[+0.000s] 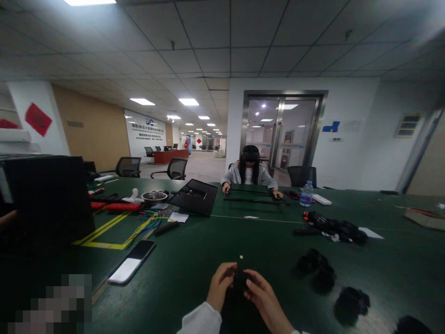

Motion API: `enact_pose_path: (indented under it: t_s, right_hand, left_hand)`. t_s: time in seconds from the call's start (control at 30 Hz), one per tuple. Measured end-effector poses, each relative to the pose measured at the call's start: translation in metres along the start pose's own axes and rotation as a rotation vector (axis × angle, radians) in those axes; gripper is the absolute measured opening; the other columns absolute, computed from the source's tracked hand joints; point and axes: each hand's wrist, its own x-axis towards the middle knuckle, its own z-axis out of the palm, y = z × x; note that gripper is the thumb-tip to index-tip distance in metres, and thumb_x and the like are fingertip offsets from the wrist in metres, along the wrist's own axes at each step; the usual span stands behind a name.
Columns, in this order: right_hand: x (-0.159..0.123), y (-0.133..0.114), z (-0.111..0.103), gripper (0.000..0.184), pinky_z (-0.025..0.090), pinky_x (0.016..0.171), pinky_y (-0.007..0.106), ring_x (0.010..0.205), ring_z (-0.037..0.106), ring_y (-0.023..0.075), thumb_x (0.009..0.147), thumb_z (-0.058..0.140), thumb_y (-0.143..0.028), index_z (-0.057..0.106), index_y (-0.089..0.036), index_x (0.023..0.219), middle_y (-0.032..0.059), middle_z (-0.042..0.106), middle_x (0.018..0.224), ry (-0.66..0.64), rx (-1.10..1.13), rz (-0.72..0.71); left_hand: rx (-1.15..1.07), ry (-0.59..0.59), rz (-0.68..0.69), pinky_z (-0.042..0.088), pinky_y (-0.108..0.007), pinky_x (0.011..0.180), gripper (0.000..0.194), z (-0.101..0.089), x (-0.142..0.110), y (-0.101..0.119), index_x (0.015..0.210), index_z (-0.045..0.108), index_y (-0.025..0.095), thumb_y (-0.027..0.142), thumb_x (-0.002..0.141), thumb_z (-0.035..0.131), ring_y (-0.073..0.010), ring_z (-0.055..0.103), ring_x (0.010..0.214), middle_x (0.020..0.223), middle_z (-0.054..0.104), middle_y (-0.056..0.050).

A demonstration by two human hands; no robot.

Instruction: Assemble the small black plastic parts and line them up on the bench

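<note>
Between my two hands, low in the middle of the head view, is a small dark object [240, 280]; its kind is too dark to make out. My left hand [221, 285] grips its left side with thumb and fingers. From the right, my right hand [261, 293] pinches the same object. A tiny pale square piece [241, 257] lies on the green table [194, 260] just beyond my fingers. To the right of my hands, several black bundles, one of them a dark coiled clump [317, 269], rest on the table.
Across the table a person [251, 171] holds a black frame [255, 201]. A phone [132, 262] lies at left, near coloured wires [151, 222], a black panel [194, 197] and a large black box [48, 199]. At right stand a water bottle [306, 194] and a black heap [337, 227].
</note>
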Motion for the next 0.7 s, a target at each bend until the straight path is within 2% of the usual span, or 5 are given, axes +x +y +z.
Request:
enact_pose_path:
  t_s: [0.1,0.17,0.37,0.53,0.7]
  right_hand:
    - [0.0,0.001,-0.002,0.028,0.04,0.054,0.023,0.055,0.052,0.0089,0.056,0.069,-0.03,0.062,-0.021,0.082,-0.0003,0.06,0.075,0.027,0.023,0.013]
    - [0.0,0.001,-0.002,0.029,0.04,0.054,0.023,0.055,0.052,0.0089,0.056,0.07,-0.031,0.063,-0.02,0.082,-0.0001,0.061,0.075,0.038,0.03,0.019]
    - [0.0,-0.001,-0.002,0.03,0.04,0.055,0.023,0.056,0.052,0.0085,0.056,0.07,-0.03,0.063,-0.02,0.084,0.0014,0.063,0.079,0.048,0.049,0.03]
    - [-0.002,-0.005,0.0,0.032,0.041,0.058,0.025,0.06,0.053,0.0102,0.057,0.069,-0.029,0.062,-0.021,0.088,0.003,0.063,0.084,0.021,0.01,0.029]
    - [-0.002,-0.005,0.001,0.03,0.04,0.056,0.024,0.059,0.052,0.0102,0.059,0.068,-0.028,0.062,-0.02,0.088,0.0021,0.062,0.08,-0.016,-0.04,0.007]
  left_hand:
    - [-0.039,-0.103,0.054,0.041,-0.029,0.078,0.04,-0.002,0.003,0.001,0.093,0.062,0.02,0.009,0.056,0.054,-0.0201,0.052,0.09,0.099,0.057,-0.004]
    - [-0.022,-0.151,0.096,0.039,-0.03,0.082,0.043,-0.002,0.004,0.001,0.094,0.063,0.02,0.005,0.054,0.053,-0.0215,0.051,0.095,0.1,0.057,-0.005]
    - [0.093,-0.132,0.088,0.04,-0.033,0.082,0.039,-0.002,0.003,0.002,0.098,0.061,0.019,0.018,0.059,0.064,-0.0226,0.052,0.093,0.096,0.06,-0.007]
    - [0.136,-0.049,-0.011,0.043,-0.029,0.07,0.03,0.001,0.002,-0.001,0.087,0.062,0.015,0.032,0.063,0.064,-0.0186,0.054,0.077,0.079,0.061,-0.005]
    - [0.072,-0.023,-0.041,0.038,-0.022,0.052,0.036,0.005,0.002,-0.01,0.089,0.054,0.015,0.041,0.065,0.061,-0.0109,0.049,0.055,0.059,0.048,0.004]
